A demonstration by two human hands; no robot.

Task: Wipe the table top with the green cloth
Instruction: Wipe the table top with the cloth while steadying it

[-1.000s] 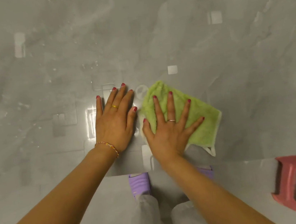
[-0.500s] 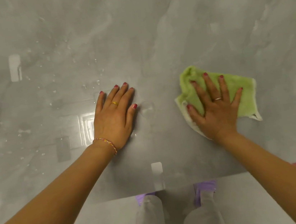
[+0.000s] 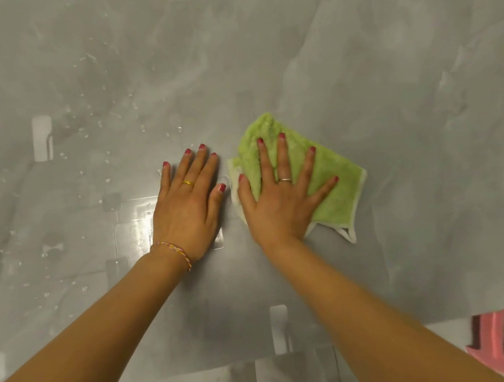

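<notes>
The green cloth (image 3: 336, 194), fluffy with a white hem, lies crumpled on the glossy grey marble table top (image 3: 389, 76), a little right of centre. My right hand (image 3: 278, 208) presses flat on the cloth's left half with its fingers spread, and the cloth's right side and lower corner stick out from under it. My left hand (image 3: 187, 212) rests flat and empty on the bare table just left of the cloth, thumb almost touching the cloth's edge.
Water droplets (image 3: 91, 125) are scattered over the table to the left and beyond my left hand. The table's near edge runs along the bottom, with my legs below it. A pink plastic stool (image 3: 492, 348) stands at the bottom right.
My right hand slid the cloth out to the right, then swept it back left until it sits beside my left hand. The left hand has stayed flat in place.
</notes>
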